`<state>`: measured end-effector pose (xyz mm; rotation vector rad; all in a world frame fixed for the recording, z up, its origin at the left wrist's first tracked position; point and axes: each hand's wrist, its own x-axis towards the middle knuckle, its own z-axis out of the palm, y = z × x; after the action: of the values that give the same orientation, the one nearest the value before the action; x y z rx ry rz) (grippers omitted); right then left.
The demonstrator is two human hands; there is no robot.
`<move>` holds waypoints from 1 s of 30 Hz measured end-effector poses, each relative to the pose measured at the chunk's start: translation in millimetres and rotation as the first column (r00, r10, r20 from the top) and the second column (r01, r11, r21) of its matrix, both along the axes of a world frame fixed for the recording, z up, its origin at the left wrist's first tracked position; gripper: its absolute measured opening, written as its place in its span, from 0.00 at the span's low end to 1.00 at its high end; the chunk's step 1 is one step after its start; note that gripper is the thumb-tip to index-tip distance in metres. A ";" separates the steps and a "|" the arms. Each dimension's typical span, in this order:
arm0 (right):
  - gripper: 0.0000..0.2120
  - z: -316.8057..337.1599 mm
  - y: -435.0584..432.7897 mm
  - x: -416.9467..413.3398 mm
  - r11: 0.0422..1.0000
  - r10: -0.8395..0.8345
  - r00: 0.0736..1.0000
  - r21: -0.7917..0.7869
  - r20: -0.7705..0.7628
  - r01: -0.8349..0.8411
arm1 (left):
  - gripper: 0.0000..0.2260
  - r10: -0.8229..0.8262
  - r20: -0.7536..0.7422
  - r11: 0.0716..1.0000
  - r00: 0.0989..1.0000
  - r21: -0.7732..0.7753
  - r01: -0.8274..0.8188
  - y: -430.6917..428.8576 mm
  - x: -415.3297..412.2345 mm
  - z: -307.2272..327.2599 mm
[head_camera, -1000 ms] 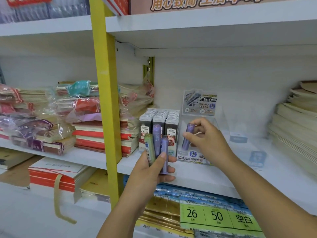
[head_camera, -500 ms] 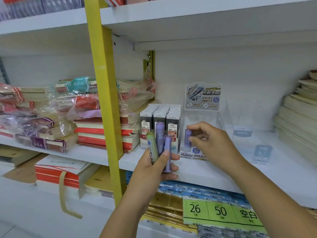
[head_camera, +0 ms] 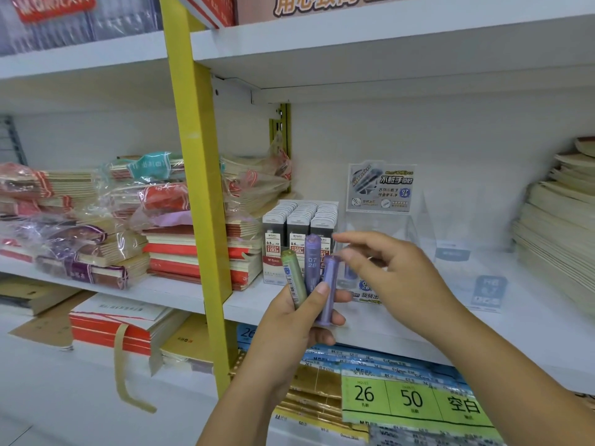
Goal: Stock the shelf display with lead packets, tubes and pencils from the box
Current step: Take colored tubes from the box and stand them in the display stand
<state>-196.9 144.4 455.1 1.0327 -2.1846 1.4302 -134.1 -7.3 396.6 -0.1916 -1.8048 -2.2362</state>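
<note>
My left hand (head_camera: 289, 320) grips three lead tubes upright in front of the shelf: a green tube (head_camera: 293, 281) and two purple tubes (head_camera: 312, 260) (head_camera: 327, 286). My right hand (head_camera: 396, 278) hovers just right of them, fingers loosely spread and holding nothing, its thumb tip close to the top of the nearer purple tube. Behind it stands a clear display case (head_camera: 376, 226) with a printed header card (head_camera: 380, 188); a purple tube inside shows faintly past my fingers. Left of the case is a tray of boxed lead packets (head_camera: 299, 226).
A yellow upright (head_camera: 199, 194) divides the shelving. Wrapped notebook stacks (head_camera: 106, 220) lie left of it; paper stacks (head_camera: 560, 226) fill the far right. A second clear stand (head_camera: 463, 262) is on the white shelf board (head_camera: 531, 320). Green price tags (head_camera: 412, 397) hang below.
My right hand lowered a purple tube into the clear case, let it go and drew back toward the tubes in my left hand. The camera tilted slightly.
</note>
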 end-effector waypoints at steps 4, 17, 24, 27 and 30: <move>0.14 -4.1 -6.0 4.1 0.991 0.131 0.969 -0.058 0.210 -0.121 | 0.20 -0.015 0.007 1.000 1.000 0.001 0.015 1.1 1.0 1.3; 0.07 -5.5 0.2 -6.3 0.951 0.245 0.924 -0.258 0.294 -0.171 | 0.18 -0.027 0.028 0.998 0.999 0.065 0.025 -1.0 -1.0 -2.1; 0.09 3.0 6.5 -13.2 0.911 0.038 0.993 -0.412 0.109 0.010 | 0.20 0.008 0.074 1.000 0.997 0.011 -0.008 -1.1 -5.1 0.5; 0.12 7.4 15.4 -19.0 0.946 -0.165 0.980 -0.297 -0.108 0.127 | 0.20 0.034 0.081 0.998 0.996 -0.062 -0.029 -2.4 -5.0 -1.0; 0.12 0.5 19.4 -28.3 0.970 -0.226 0.963 -0.122 -0.148 0.209 | 0.21 0.038 0.094 0.993 0.995 -0.111 -0.027 -2.9 -4.2 -1.0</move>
<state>-225.2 163.7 455.6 0.8129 -2.0139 1.3006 -138.2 -10.2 395.6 -0.0760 -1.9675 -2.1601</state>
